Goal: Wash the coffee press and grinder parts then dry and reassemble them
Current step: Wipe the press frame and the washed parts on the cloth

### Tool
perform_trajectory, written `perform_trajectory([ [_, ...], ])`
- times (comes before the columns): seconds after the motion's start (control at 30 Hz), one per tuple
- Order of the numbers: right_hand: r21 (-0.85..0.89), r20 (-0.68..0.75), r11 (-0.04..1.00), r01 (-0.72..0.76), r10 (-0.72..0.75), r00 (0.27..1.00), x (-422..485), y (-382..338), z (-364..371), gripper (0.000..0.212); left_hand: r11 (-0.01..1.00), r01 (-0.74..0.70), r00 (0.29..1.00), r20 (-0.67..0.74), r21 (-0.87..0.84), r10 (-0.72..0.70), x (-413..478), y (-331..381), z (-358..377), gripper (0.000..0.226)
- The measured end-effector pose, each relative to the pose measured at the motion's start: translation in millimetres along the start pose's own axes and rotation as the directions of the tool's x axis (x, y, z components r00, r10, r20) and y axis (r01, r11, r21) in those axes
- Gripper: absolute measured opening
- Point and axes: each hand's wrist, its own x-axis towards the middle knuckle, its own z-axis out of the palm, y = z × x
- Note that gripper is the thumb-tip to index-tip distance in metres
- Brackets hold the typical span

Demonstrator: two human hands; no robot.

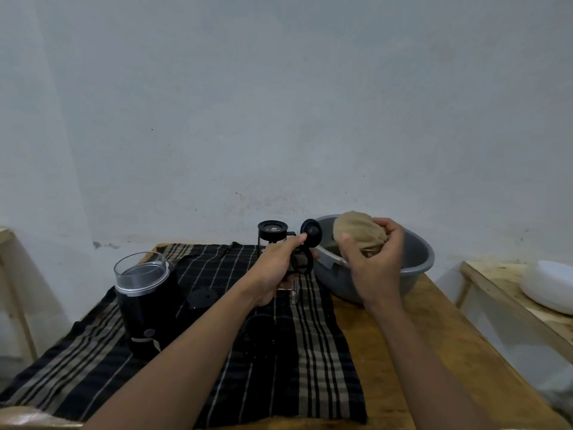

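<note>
- The left hand (273, 274) curls round the coffee press plunger (311, 233); its black lid tilts toward the right hand, and the filter parts hang below the fingers.
- The right hand (376, 262) grips a bunched beige cloth (359, 232) over the grey basin (426, 254), just beside the plunger.
- The press carafe (273, 232) stands just behind the left hand.
- The black grinder (145, 308) stands upright well left of the left hand, on a striped towel (310, 367).

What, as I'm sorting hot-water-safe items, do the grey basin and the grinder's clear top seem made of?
The grey basin is likely plastic: matte, evenly grey, with a thin moulded rim. The grinder's clear top is see-through and glossy, with bright edge highlights. It could be plastic or glass; the look leaves that open.
</note>
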Motion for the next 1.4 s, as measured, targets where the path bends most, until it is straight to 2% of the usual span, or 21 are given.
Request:
perform_trajectory([
  [0.1, -0.074, 0.215, 0.981, 0.181, -0.162, 0.963, -15, 6, 0, 0.043, 1.000, -0.019, 0.999, -0.027, -0.003, 0.019, 4, -4, 4, 0.049],
  [0.2, -0.271, 0.486, 0.865, 0.423, -0.257, 0.835, -23, 21, 3, 0.026, 0.994, -0.102, 0.994, -0.027, 0.033, 0.103, 3, -2, 10, 0.060],
  [0.27, -0.385, 0.551, 0.817, 0.430, -0.171, 0.817, -23, 22, 3, 0.033, 0.979, -0.184, 0.981, -0.043, 0.085, 0.188, 2, 0, 11, 0.072],
  [0.37, -0.470, 0.651, 0.788, 0.398, 0.004, 0.759, -21, 16, -1, 0.039, 0.928, -0.265, 0.954, -0.066, 0.263, 0.292, 0, 8, 12, 0.068],
  [0.5, -0.591, 0.696, 0.657, 0.468, 0.122, 0.707, -18, 13, 2, 0.045, 0.773, -0.295, 0.927, -0.026, 0.561, 0.373, 2, 15, 12, 0.063],
  [0.57, -0.556, 0.707, 0.749, 0.359, 0.200, 0.679, -15, 7, 5, 0.027, 0.730, -0.327, 0.910, -0.008, 0.600, 0.414, 3, 15, 12, 0.063],
  [0.63, -0.434, 0.758, 0.898, 0.069, 0.323, 0.567, -7, -1, 3, 0.017, 0.702, -0.369, 0.889, 0.011, 0.609, 0.458, 4, 10, 11, 0.067],
  [0.73, -0.306, 0.815, 0.902, -0.306, 0.414, 0.406, 3, -15, -11, 0.012, 0.637, -0.475, 0.830, 0.070, 0.607, 0.553, 4, 4, 10, 0.076],
  [0.87, -0.092, 0.844, 0.602, -0.793, 0.469, 0.259, 4, -7, -21, 0.026, 0.557, -0.642, 0.714, 0.145, 0.527, 0.685, 1, 8, 10, 0.060],
  [0.97, 0.113, 0.865, 0.386, -0.916, 0.416, 0.282, -4, 3, -18, 0.031, 0.499, -0.685, 0.634, 0.095, 0.531, 0.768, 3, 12, 13, 0.055],
  [1.0, 0.149, 0.863, 0.389, -0.909, 0.397, 0.311, -6, 2, -16, 0.031, 0.521, -0.669, 0.646, 0.067, 0.530, 0.761, 5, 14, 13, 0.054],
  [1.03, 0.149, 0.847, 0.508, -0.849, 0.377, 0.374, -7, 0, -14, 0.025, 0.565, -0.637, 0.679, 0.035, 0.523, 0.733, 7, 17, 12, 0.054],
  [1.07, 0.074, 0.826, 0.732, -0.677, 0.336, 0.453, -7, -2, -14, 0.022, 0.618, -0.586, 0.729, 0.008, 0.525, 0.684, 9, 20, 10, 0.053],
  [1.1, -0.084, 0.818, 0.935, -0.345, 0.263, 0.512, -6, -1, -13, 0.028, 0.660, -0.517, 0.784, -0.008, 0.545, 0.621, 10, 23, 8, 0.054],
  [1.13, -0.243, 0.817, 0.968, 0.060, 0.172, 0.550, -4, 2, -11, 0.033, 0.691, -0.440, 0.834, -0.025, 0.574, 0.551, 10, 26, 9, 0.056],
  [1.17, -0.340, 0.824, 0.871, 0.354, 0.094, 0.558, -2, 5, -8, 0.031, 0.709, -0.370, 0.869, -0.046, 0.600, 0.492, 10, 29, 10, 0.057],
  [1.23, -0.348, 0.806, 0.820, 0.454, 0.015, 0.592, -8, 4, -1, 0.025, 0.720, -0.305, 0.884, -0.096, 0.623, 0.458, 9, 31, 12, 0.058],
  [1.27, -0.293, 0.792, 0.890, 0.350, 0.021, 0.611, -11, 4, 3, 0.021, 0.703, -0.322, 0.869, -0.095, 0.634, 0.485, 9, 32, 12, 0.058],
  [1.33, -0.149, 0.750, 0.977, -0.150, 0.210, 0.627, -17, -2, 6, 0.019, 0.645, -0.436, 0.811, -0.036, 0.628, 0.584, 6, 27, 10, 0.060],
  [1.37, -0.038, 0.751, 0.885, -0.465, 0.332, 0.571, -20, -4, 4, 0.018, 0.596, -0.519, 0.761, 0.014, 0.612, 0.649, 4, 23, 8, 0.060],
  [1.4, 0.089, 0.794, 0.685, -0.723, 0.390, 0.467, -23, -4, 2, 0.015, 0.535, -0.602, 0.697, 0.064, 0.593, 0.714, 1, 20, 6, 0.057],
])
